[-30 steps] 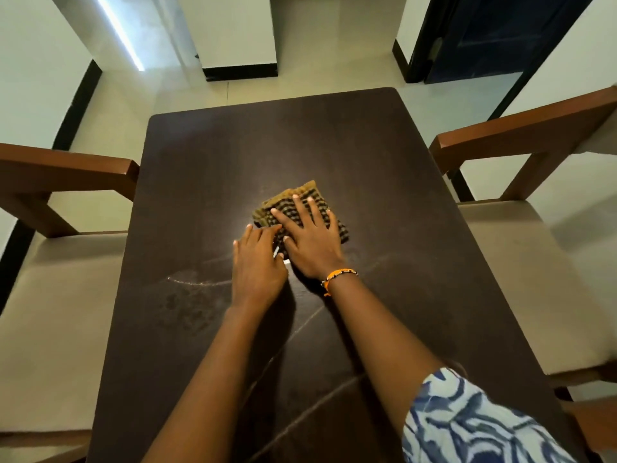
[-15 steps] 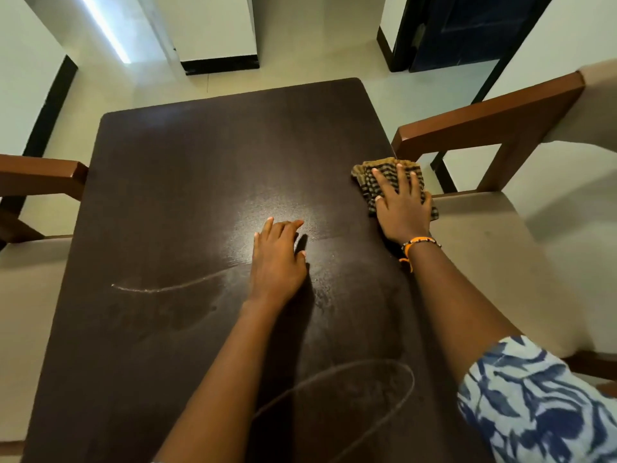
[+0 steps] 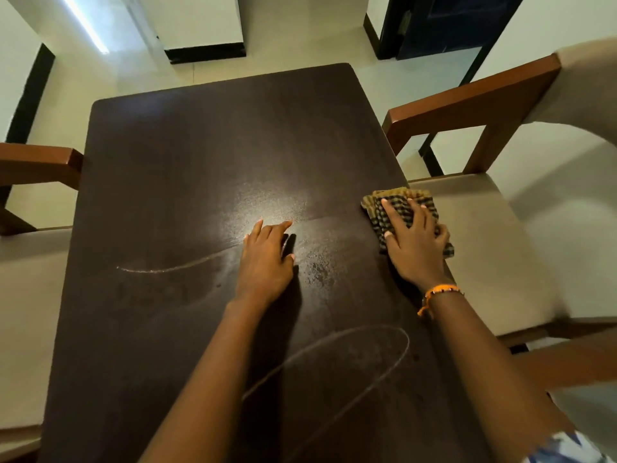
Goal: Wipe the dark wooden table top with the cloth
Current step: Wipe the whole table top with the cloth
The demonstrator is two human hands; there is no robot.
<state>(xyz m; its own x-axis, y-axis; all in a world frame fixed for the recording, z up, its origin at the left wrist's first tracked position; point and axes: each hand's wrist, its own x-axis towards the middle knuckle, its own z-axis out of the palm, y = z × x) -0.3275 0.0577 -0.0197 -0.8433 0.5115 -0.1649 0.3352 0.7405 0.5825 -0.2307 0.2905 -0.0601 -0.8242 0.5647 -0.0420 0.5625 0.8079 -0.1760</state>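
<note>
Both hands lie on the dark wooden table top. Right hand presses the folded checked cloth under spread, slightly bent fingers, a flat hold that likely keeps the whole pad rubbing the wood; the cloth sits at the table's right edge, its far corner overhanging toward the cushioned chair beyond. Left hand rests open and empty, palm down, well left of the cloth, probably as a brace. Pale damp streaks curve left of and nearer than it

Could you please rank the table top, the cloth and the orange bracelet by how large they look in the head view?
1. table top
2. cloth, partly covered by the right hand
3. orange bracelet
</note>
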